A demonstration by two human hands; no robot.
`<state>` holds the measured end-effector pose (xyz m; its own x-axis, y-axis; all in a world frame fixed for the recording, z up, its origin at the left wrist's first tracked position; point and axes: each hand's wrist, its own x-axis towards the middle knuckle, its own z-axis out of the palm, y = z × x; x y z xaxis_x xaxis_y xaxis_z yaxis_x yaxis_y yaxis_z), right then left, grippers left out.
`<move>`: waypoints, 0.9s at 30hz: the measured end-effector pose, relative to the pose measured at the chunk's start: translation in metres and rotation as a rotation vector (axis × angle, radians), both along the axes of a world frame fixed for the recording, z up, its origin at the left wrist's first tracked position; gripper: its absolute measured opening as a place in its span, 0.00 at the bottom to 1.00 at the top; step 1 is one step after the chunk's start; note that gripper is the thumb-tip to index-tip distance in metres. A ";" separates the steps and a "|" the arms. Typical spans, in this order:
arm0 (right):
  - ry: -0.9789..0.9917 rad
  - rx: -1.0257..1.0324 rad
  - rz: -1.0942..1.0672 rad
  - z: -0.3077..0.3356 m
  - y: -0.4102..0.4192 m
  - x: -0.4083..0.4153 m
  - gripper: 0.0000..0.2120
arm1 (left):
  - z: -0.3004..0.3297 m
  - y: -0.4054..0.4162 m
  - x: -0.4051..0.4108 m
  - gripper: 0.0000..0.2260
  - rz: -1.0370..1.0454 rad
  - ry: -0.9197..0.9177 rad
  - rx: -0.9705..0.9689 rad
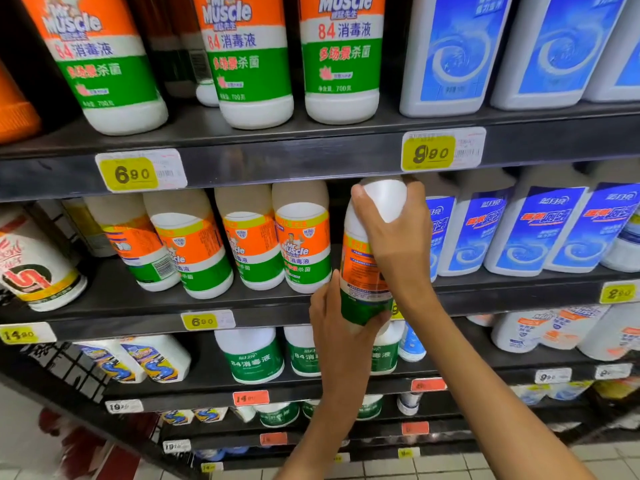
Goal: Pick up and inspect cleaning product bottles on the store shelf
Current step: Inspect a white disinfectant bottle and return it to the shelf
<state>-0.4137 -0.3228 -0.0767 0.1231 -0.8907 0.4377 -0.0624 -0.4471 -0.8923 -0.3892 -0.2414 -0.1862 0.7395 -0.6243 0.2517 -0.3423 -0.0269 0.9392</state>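
Note:
I hold a white Mr Muscle disinfectant bottle (363, 268) with an orange and green label, upright in front of the middle shelf (138, 306), its back label turned to me. My right hand (398, 237) grips its white cap and neck from above. My left hand (339, 320) wraps around the green bottom of the bottle from below. Several matching Mr Muscle bottles (301, 244) stand on the same shelf just to the left.
Larger Mr Muscle bottles (341, 60) fill the upper shelf, with blue-labelled white jugs (512, 233) to the right. Green-labelled bottles (254, 358) sit on the shelf below. Yellow price tags (133, 173) line the shelf edges. Tiled floor shows at the bottom.

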 end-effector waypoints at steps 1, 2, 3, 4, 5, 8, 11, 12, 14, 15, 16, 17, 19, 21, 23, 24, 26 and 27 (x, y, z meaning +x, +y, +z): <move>0.016 -0.012 0.014 0.001 0.001 -0.001 0.23 | 0.001 0.000 0.000 0.37 -0.008 0.010 -0.012; 0.044 -0.040 0.028 0.001 0.002 -0.002 0.23 | 0.002 0.000 0.001 0.36 -0.018 0.025 -0.029; 0.082 -0.083 0.045 0.003 0.002 -0.002 0.23 | 0.004 0.000 0.002 0.34 -0.029 0.047 -0.049; 0.125 -0.129 0.069 0.004 0.003 -0.003 0.23 | 0.006 0.000 0.003 0.33 -0.040 0.075 -0.071; 0.166 -0.166 0.103 0.005 0.002 -0.003 0.24 | 0.009 -0.001 0.005 0.31 -0.053 0.103 -0.092; 0.217 -0.182 0.186 0.008 -0.003 -0.007 0.26 | 0.013 -0.001 0.009 0.29 -0.090 0.157 -0.134; 0.091 -0.156 0.141 0.004 -0.004 -0.011 0.27 | 0.016 -0.004 0.013 0.32 -0.102 0.152 -0.152; 0.045 -0.146 0.122 0.002 -0.003 -0.011 0.28 | 0.016 -0.006 0.013 0.31 -0.090 0.138 -0.147; -0.026 -0.123 0.099 -0.005 -0.001 -0.008 0.29 | 0.015 -0.010 0.011 0.30 -0.020 0.020 -0.071; -0.050 -0.125 0.076 -0.007 0.000 -0.006 0.30 | 0.014 -0.011 0.010 0.30 0.038 -0.095 -0.012; -0.065 -0.139 0.043 -0.010 0.002 -0.003 0.31 | 0.013 -0.012 0.008 0.30 0.091 -0.203 0.023; -0.071 -0.157 0.013 -0.011 0.003 0.000 0.31 | 0.012 -0.013 0.007 0.30 0.126 -0.260 0.031; -0.055 -0.200 -0.014 -0.011 0.007 0.006 0.31 | 0.012 -0.015 0.004 0.30 0.150 -0.228 0.001; -0.010 -0.240 -0.002 -0.010 0.010 0.008 0.30 | 0.013 -0.016 0.001 0.29 0.163 -0.182 -0.012; 0.068 -0.269 0.026 -0.010 0.009 0.003 0.30 | 0.012 -0.017 -0.001 0.27 0.163 -0.169 0.010; 0.128 -0.299 0.049 -0.011 0.008 -0.001 0.31 | 0.011 -0.019 -0.001 0.26 0.154 -0.170 0.018; 0.268 -0.352 0.119 -0.014 0.004 -0.014 0.34 | 0.010 -0.020 -0.002 0.29 0.125 -0.201 0.038; 0.326 -0.369 0.149 -0.015 0.002 -0.020 0.34 | 0.010 -0.020 -0.003 0.31 0.132 -0.238 0.063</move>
<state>-0.4335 -0.3212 -0.0916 0.4192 -0.6468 0.6371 -0.2228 -0.7536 -0.6185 -0.3924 -0.2611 -0.1763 0.7399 -0.5468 0.3919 -0.5429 -0.1414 0.8278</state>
